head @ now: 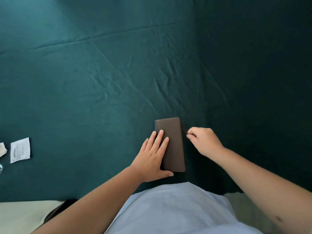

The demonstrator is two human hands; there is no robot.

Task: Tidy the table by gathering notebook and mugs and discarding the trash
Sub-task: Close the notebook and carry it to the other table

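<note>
A closed brown notebook [173,146] lies lengthwise on the teal tablecloth [101,81], close to the near edge. My left hand [152,157] rests flat on its left half, fingers straight and thumb along the bottom edge. Just right of the notebook, my right hand [204,141] has its fingers curled and pinches a thin brown cord [184,130] that runs from the notebook's right edge. A white printed paper slip [20,150] lies far left on the cloth, with a beige scrap [2,149] beside it at the frame edge. No mugs are in view.
A bit of something clear, like glass [0,168], shows at the far left edge below the scraps. The table's near edge runs along the bottom, with a pale surface [22,215] below it on the left.
</note>
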